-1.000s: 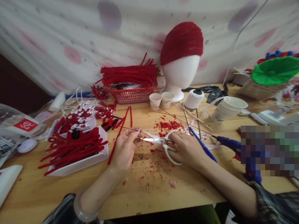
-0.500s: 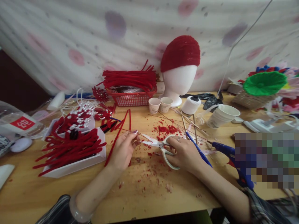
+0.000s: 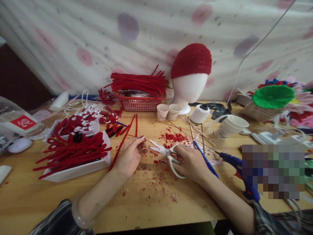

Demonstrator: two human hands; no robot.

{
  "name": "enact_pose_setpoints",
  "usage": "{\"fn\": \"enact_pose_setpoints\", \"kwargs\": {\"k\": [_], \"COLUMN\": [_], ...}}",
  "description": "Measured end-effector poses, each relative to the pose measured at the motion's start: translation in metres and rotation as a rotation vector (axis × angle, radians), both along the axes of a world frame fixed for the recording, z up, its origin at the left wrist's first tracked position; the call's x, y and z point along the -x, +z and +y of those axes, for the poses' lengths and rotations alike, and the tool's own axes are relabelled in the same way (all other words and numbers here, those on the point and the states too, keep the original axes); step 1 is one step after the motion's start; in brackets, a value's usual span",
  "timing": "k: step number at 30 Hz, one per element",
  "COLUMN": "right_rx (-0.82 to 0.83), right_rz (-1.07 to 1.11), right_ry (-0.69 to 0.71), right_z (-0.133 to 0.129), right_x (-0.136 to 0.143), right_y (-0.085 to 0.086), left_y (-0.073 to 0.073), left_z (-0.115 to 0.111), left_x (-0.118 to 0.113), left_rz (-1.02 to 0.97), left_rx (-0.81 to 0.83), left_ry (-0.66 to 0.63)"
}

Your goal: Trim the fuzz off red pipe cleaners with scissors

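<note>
Near the middle of the tabletop (image 3: 117, 209), the left hand (image 3: 130, 155) pinches a thin red strand (image 3: 131, 135) between thumb and forefinger, its other fingers loosely curled. The right hand (image 3: 192, 160) is part closed, fingers wrapped through the handles of a pair of scissors (image 3: 166, 151). The scissors' blades stand a little apart and point left, their tips just beside the left fingertips. The strand runs leftward from the pinch; whether it also lies between the blades is too fine to tell. Below and beyond the scissors are red scraps (image 3: 174, 138), with a white box (image 3: 80, 171) of red fuzzy stems (image 3: 78, 150) to the left of the left hand.

With the tips so near the pinch, the likeliest mishap is a nick to a finger, should the scissors close while pointing a touch too far left. A slack grip could let so thin a strand slip or fold between the blades instead of being cut cleanly. The right forearm also lies near a blue glue gun (image 3: 230, 160), so a wide swing of the elbow might knock it; whether it is hot cannot be seen.

Against the picture from a second ago, the view has tilted, so the white head form (image 3: 188, 88) with its red cap (image 3: 192, 60) sits lower in it. The hands have kept much the same places, the left one pinching and the right one on the scissors
</note>
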State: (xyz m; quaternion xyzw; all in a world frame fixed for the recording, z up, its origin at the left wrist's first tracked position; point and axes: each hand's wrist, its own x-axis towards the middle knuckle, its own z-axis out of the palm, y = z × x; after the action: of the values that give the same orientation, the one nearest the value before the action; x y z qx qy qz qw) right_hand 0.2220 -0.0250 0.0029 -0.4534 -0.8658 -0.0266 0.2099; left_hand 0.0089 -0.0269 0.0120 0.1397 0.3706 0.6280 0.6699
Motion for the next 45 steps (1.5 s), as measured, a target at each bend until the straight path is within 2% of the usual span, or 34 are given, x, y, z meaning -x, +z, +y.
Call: {"fn": "enact_pose_setpoints", "kwargs": {"k": [13,24,30,36,39,45], "right_rx": [-0.081,-0.052,-0.067,-0.02,-0.045,-0.038], "right_rz": [-0.028,0.005,0.134,0.289,0.289,0.235], "right_ry": [-0.021,-0.017,-0.089,-0.141,-0.2,-0.227], "right_z": [0.002,0.004,0.004,0.01,0.017,0.023], "right_x": [0.0,-0.006,-0.008,-0.01,-0.018,-0.027], "right_y": [0.0,-0.005,-0.001,0.003,0.011,0.057], "left_y": [-0.002,-0.003,-0.006,-0.002,-0.001,-0.003], "left_z": [0.001,0.002,0.005,0.008,0.011,0.018], "left_x": [0.0,0.004,0.005,0.009,0.012,0.017], "left_rz": [0.011,0.011,0.128,0.252,0.31,0.331], "left_rx": [-0.012,0.018,-0.061,-0.153,-0.193,-0.221], "left_ry": [0.007,0.021,0.034,0.042,0.084,0.164]}}
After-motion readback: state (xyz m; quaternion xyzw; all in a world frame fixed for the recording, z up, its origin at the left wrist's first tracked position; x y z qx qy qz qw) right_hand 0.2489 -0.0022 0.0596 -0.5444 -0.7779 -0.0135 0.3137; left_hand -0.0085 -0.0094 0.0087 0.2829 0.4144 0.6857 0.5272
